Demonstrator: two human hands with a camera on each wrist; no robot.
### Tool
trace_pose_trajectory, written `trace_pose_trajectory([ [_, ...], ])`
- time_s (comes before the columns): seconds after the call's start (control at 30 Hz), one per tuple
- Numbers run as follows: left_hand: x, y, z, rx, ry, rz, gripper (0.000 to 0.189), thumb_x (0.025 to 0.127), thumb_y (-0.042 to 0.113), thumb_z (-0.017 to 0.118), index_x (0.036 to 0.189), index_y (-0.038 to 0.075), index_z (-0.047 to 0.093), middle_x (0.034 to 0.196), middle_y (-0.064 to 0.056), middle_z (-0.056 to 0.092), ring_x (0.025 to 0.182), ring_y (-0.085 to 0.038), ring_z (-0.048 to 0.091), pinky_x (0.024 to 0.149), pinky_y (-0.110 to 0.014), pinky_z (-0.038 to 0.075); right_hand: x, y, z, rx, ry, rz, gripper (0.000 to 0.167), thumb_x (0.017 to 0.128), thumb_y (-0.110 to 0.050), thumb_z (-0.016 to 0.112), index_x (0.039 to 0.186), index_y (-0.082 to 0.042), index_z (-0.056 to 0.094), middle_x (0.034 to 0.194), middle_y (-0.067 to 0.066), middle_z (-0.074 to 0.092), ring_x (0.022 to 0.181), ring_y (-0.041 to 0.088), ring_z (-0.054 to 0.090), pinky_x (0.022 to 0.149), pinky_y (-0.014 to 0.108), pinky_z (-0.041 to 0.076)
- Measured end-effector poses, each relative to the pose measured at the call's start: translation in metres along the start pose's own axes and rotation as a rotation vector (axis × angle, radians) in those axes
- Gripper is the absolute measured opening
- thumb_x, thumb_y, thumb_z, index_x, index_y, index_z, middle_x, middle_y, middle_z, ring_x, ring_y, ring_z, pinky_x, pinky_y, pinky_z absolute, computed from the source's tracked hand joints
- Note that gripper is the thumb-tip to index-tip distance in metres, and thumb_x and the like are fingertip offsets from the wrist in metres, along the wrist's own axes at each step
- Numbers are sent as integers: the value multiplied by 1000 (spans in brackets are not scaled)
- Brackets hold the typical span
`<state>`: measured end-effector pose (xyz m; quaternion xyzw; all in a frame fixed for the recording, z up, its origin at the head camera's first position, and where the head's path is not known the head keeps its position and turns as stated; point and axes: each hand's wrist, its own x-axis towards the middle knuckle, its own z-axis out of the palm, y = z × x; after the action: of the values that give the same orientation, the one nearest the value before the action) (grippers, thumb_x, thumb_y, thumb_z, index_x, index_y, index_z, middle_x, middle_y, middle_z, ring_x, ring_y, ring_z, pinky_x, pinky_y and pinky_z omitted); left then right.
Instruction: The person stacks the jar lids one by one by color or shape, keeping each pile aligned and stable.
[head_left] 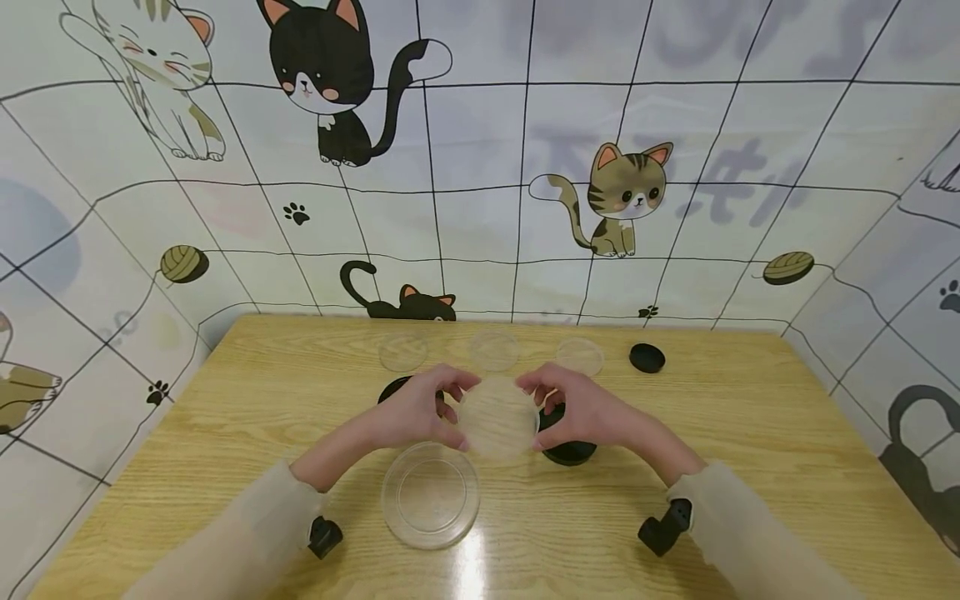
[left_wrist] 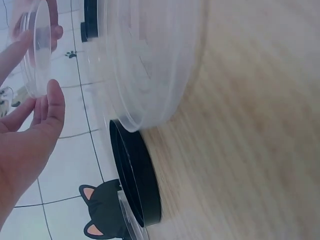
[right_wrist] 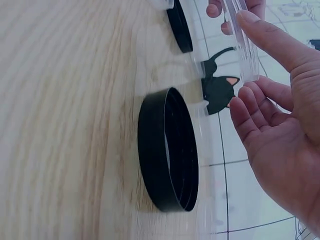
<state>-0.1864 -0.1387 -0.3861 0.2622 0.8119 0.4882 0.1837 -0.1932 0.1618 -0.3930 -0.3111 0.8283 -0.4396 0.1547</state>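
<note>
Between my two hands is a shallow, clear round plastic container, raised above the table. My left hand grips its left edge with thumb and fingertips. On the opposite side, my right hand pinches the rim the same way. The right wrist view shows the container nearly edge-on, with ridges along its side. A larger clear round container stands on the table in front of my left hand. Partly hidden behind my right hand lies a black ring-rimmed lid; another black lid shows behind my left hand.
Along the back of the wooden table stand three clear round pieces, at the left, middle and right. A small black lid ends that row. A cat-printed cloth rises behind the table.
</note>
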Motion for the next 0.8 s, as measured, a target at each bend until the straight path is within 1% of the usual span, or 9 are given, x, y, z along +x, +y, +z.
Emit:
trace_pose_trajectory([
  [0.03, -3, 1, 1, 11, 9, -1, 80, 74, 6, 91, 144, -1, 53, 136, -23, 51, 91, -21, 64, 83, -32, 55, -1, -2, 1, 8, -3, 0, 71, 78, -8, 89, 139, 5, 55, 127, 22, 56, 102, 27, 57, 90, 44, 51],
  [0.13, -14, 4, 5, 24, 39, -8, 80, 73, 7, 92, 143, 1, 55, 133, -21, 53, 89, -19, 62, 81, -31, 54, -3, -9, 5, 13, -15, -7, 71, 78, -8, 89, 139, 4, 55, 127, 21, 56, 101, 30, 58, 89, 45, 52],
  [0.23, -25, 6, 8, 20, 65, -15, 79, 72, 8, 93, 141, 3, 56, 131, -19, 53, 90, -20, 61, 82, -31, 53, -4, -15, 10, 22, -28, -22, 72, 77, -7, 90, 139, 3, 56, 125, 21, 56, 100, 31, 58, 89, 44, 52],
  [0.3, -31, 6, 10, 9, 76, -13, 79, 71, 7, 94, 140, 2, 56, 129, -19, 52, 90, -22, 60, 83, -31, 52, -4, -17, 13, 24, -37, -26, 72, 77, -6, 90, 139, 2, 56, 125, 20, 56, 99, 28, 57, 87, 43, 52],
  [0.4, -41, 4, 11, -8, 91, -12, 79, 71, 5, 93, 140, -1, 56, 126, -20, 52, 90, -24, 58, 84, -31, 51, -1, -19, 21, 28, -53, -28, 72, 76, -7, 91, 139, 1, 56, 123, 18, 56, 95, 22, 57, 86, 44, 52],
  [0.5, -52, 0, 12, -20, 96, -17, 80, 70, 3, 93, 140, -4, 54, 125, -19, 51, 93, -27, 56, 82, -29, 51, 1, -22, 31, 24, -64, -34, 73, 76, -8, 92, 139, 1, 57, 119, 17, 57, 93, 19, 57, 85, 43, 52],
  [0.63, -66, -6, 13, -26, 88, -35, 80, 70, -1, 92, 139, -6, 53, 123, -19, 49, 101, -32, 52, 81, -29, 52, 4, -26, 46, 2, -73, -30, 74, 75, -13, 94, 139, 0, 59, 114, 13, 58, 90, 16, 59, 84, 35, 53],
  [0.8, -81, -15, 10, 6, 97, -35, 80, 68, -1, 92, 137, -7, 54, 119, -16, 50, 101, -29, 49, 80, -29, 52, 11, -28, 66, -26, -87, -17, 73, 75, -16, 94, 138, -1, 60, 113, 7, 57, 88, 11, 57, 81, 29, 52],
])
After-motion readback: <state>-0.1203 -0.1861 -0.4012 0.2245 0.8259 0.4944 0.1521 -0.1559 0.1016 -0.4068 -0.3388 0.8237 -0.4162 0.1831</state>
